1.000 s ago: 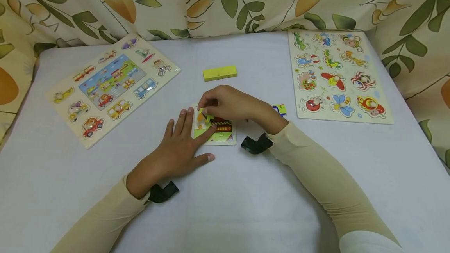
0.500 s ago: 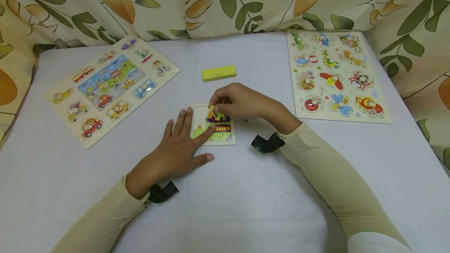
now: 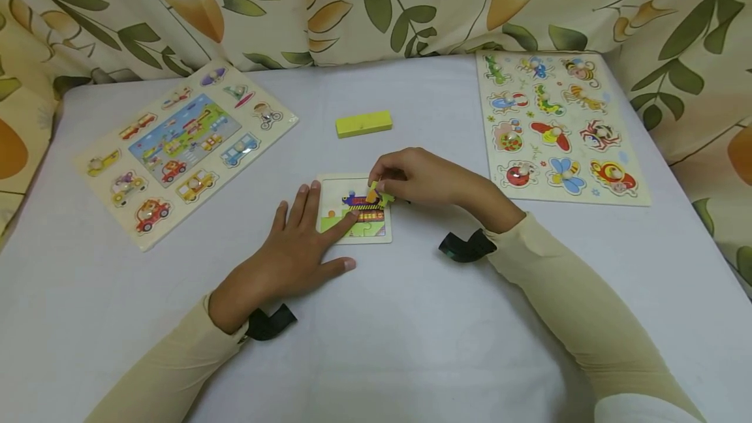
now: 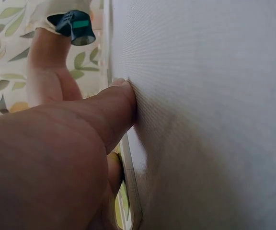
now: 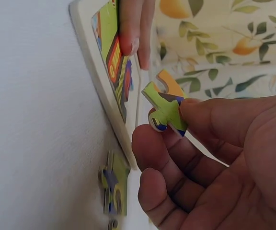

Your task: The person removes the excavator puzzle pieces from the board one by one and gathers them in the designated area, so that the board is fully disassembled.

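Note:
My left hand [image 3: 294, 247] lies flat with spread fingers, its fingertips on the left and lower part of a small square jigsaw board [image 3: 331, 189]. Its index finger rests on the fitted pieces, and in the left wrist view the thumb [image 4: 121, 98] touches the cloth beside the board. My right hand [image 3: 429, 178] pinches a jigsaw piece [image 5: 169, 112] between thumb and fingers, over the board's right side. That piece is green, orange and dark blue, held tilted and apart from the board. Fitted pieces show a red and purple vehicle on green; the upper left stays bare white.
Loose jigsaw pieces [image 5: 115, 187] lie on the white cloth by the board, hidden under my right hand in the head view. A yellow block [image 3: 363, 124] sits behind. A vehicle puzzle board [image 3: 217, 142] lies left, an insect puzzle board [image 3: 529, 191] right.
My right hand has shifted rightward across the board with the piece, which has turned to show its orange part. The left hand stays in place.

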### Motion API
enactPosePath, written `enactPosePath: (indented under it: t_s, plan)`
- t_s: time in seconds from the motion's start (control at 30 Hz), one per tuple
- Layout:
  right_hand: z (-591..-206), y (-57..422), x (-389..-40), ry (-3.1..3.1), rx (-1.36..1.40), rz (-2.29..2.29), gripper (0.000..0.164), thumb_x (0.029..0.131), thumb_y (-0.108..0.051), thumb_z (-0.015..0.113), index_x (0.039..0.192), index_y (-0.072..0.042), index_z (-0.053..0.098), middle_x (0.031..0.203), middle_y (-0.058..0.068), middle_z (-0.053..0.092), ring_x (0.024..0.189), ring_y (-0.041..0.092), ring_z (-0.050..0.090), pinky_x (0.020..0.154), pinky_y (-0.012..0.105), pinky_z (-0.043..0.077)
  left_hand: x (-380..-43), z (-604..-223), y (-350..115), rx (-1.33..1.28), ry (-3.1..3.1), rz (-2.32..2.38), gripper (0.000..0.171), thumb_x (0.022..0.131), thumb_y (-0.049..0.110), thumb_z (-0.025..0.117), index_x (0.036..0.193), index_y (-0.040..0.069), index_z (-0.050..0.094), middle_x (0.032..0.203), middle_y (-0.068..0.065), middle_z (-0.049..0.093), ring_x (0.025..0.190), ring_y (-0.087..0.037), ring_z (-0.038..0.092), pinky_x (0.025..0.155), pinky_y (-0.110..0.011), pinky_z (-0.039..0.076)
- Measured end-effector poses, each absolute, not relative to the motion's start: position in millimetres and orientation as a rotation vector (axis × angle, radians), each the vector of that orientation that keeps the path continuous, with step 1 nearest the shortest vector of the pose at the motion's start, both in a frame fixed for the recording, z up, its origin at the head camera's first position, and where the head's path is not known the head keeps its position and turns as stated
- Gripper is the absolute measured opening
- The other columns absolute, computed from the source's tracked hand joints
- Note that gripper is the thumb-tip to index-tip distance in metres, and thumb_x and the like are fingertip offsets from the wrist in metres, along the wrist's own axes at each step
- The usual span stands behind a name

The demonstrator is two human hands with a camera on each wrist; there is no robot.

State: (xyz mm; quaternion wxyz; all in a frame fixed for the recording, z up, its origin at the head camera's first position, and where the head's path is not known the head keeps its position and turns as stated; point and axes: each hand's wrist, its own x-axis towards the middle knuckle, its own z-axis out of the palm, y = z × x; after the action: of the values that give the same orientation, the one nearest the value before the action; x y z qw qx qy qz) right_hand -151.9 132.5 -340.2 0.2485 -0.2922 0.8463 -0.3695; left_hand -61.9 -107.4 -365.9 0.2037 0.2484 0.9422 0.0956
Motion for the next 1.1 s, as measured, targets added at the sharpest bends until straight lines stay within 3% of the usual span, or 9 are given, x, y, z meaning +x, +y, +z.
enactPosePath:
  t_s: [0.53, 0.83, 1.1]
  plan:
    - [-339, 156, -141, 2.337, -0.826, -0.938, 0.014, 0.095, -0.004, 0.060, 0.100, -0.009, 0.072, 0.084, -0.003, 0.066, 0.074, 0.016, 0.054, 0.068, 0.033, 0.044, -62, -369, -108, 0.690, 2.636, 0.282, 0.073, 0.091, 0.062, 0.053, 0.154, 0.035, 0.027, 0.157, -0.025, -0.017, 0.143, -0.041, -0.018, 0.109, -0.063, -0.003]
    - [-341, 166, -138, 2.321, -0.809, -0.925, 0.014, 0.093, -0.004, 0.063, 0.102, -0.008, 0.073, 0.090, -0.001, 0.068, 0.078, 0.016, 0.055, 0.071, 0.032, 0.047, -61, -368, -108, 0.696, 2.635, 0.306, 0.072, 0.092, 0.061, 0.053, 0.154, 0.035, 0.027, 0.157, -0.024, -0.018, 0.143, -0.041, -0.019, 0.109, -0.063, -0.004]
    - [-341, 169, -134, 2.293, -0.767, -0.917, 0.008, 0.091, -0.006, 0.068, 0.097, -0.008, 0.073, 0.080, -0.002, 0.067, 0.074, 0.016, 0.057, 0.068, 0.028, 0.047, -61, -368, -108, 0.698, 2.641, 0.309, 0.073, 0.091, 0.061, 0.054, 0.154, 0.035, 0.027, 0.157, -0.024, -0.018, 0.143, -0.040, -0.019, 0.109, -0.063, -0.004]
